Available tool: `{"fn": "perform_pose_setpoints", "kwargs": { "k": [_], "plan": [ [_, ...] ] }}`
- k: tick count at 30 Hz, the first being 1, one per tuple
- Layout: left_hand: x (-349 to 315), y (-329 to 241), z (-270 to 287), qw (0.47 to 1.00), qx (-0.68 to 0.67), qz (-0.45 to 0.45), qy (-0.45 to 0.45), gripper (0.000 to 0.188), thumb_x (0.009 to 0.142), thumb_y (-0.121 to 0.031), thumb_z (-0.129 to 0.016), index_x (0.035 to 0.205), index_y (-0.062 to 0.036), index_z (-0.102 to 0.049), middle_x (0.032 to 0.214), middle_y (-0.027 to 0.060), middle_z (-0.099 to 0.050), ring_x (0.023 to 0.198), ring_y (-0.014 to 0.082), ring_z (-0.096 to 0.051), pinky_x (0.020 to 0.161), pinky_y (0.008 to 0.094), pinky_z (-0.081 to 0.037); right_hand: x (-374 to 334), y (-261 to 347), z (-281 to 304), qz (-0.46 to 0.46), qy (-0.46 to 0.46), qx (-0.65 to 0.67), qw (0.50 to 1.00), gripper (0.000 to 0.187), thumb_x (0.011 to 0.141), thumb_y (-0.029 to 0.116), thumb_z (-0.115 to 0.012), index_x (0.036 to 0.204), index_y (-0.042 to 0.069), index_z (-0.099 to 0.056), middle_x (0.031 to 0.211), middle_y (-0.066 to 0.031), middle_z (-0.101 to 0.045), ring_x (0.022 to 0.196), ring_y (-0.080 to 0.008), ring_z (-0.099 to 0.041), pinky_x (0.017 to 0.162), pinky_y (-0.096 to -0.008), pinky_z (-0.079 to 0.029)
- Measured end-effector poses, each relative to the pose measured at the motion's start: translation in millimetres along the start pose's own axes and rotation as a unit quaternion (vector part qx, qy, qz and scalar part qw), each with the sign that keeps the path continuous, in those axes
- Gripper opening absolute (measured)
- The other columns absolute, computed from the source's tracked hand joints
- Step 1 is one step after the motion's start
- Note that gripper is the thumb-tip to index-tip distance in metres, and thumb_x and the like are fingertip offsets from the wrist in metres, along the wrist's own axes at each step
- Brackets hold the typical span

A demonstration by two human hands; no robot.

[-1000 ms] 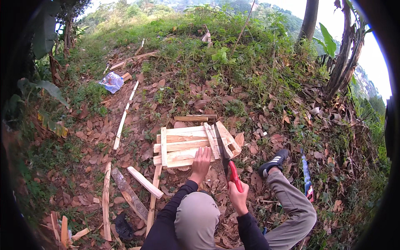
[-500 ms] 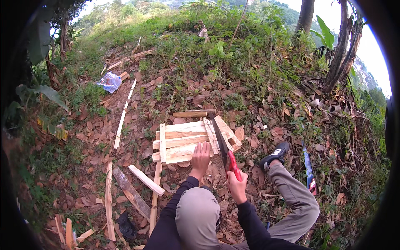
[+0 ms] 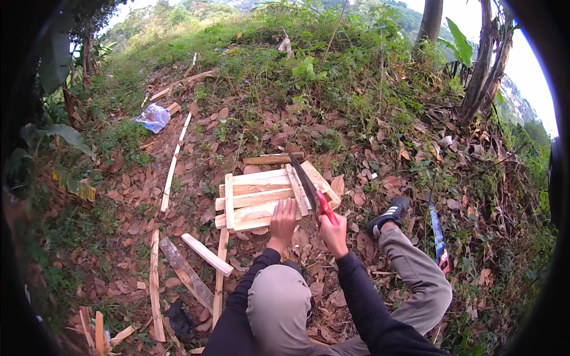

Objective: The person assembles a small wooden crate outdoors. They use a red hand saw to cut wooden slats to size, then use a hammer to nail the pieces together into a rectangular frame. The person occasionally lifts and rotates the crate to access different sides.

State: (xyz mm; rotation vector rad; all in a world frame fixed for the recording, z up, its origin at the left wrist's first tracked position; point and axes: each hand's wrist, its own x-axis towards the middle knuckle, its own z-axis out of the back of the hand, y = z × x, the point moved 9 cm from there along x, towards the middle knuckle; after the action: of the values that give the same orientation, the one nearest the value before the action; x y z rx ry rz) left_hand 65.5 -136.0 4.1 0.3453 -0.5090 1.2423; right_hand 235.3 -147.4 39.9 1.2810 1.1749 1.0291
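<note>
A handsaw with a dark blade and a red handle is gripped in my right hand. Its blade slants across the right end of a small panel of pale wooden slats, along the right crosspiece; I cannot tell how deep it sits. My left hand presses down on the panel's near slat with fingers stretched out. Another crosspiece spans the slats' left end. A board juts out at the right, partly behind the saw.
Loose strips lie left of me, among them a short pale batten and a weathered plank. Farther off are a long thin strip and a plastic bag. A long blue sleeve-like object lies beyond my right shoe.
My right hand has pushed the saw forward, away from me, and the blade reaches farther over the panel's far edge. My left hand stays on the slats.
</note>
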Motion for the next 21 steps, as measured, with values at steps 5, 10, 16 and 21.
{"fn": "perform_pose_setpoints", "kwargs": {
  "k": [5, 10, 16, 21],
  "plan": [
    [17, 7, 8, 0.999, 0.009, 0.004, -0.030, 0.045, 0.085, -0.009, -0.057, 0.130, -0.0019, -0.061, 0.129, 0.0142, -0.064, 0.119, 0.0378, -0.060, 0.100, 0.0452, -0.050, -64, 5, 5, 0.033, -0.036, -0.015, 0.999, 0.023, 0.088, 0.009, -0.060, 0.066, 0.003, -0.054, 0.057, 0.0059, -0.048, 0.050, -0.0030, -0.042, 0.045, -0.0258, -0.031],
    [24, 8, 18, 1.000, -0.013, 0.002, -0.019, 0.047, 0.084, -0.006, -0.056, 0.131, -0.0011, -0.060, 0.129, 0.0144, -0.064, 0.120, 0.0373, -0.060, 0.102, 0.0445, -0.049, -59, 4, 1, 0.009, -0.016, -0.010, 1.000, 0.022, 0.086, 0.008, -0.060, 0.065, 0.002, -0.056, 0.055, 0.0045, -0.050, 0.047, -0.0037, -0.043, 0.044, -0.0251, -0.032],
    [16, -24, 14, 1.000, -0.016, -0.012, -0.022, 0.043, 0.088, -0.009, -0.056, 0.130, -0.0010, -0.061, 0.131, 0.0137, -0.063, 0.121, 0.0360, -0.060, 0.103, 0.0437, -0.048, -20, 17, 16, 0.080, -0.063, -0.076, 0.992, 0.026, 0.088, 0.009, -0.060, 0.065, 0.003, -0.051, 0.057, 0.0067, -0.046, 0.050, -0.0029, -0.041, 0.045, -0.0254, -0.029],
    [4, 10, 11, 1.000, 0.012, 0.008, -0.019, 0.041, 0.088, -0.009, -0.057, 0.128, -0.0013, -0.063, 0.130, 0.0137, -0.064, 0.119, 0.0354, -0.062, 0.102, 0.0433, -0.049, -96, 8, 17, 0.016, -0.042, -0.031, 0.999, 0.023, 0.086, 0.009, -0.062, 0.065, 0.002, -0.056, 0.057, 0.0065, -0.049, 0.050, -0.0019, -0.043, 0.046, -0.0240, -0.031]
  ]
}}
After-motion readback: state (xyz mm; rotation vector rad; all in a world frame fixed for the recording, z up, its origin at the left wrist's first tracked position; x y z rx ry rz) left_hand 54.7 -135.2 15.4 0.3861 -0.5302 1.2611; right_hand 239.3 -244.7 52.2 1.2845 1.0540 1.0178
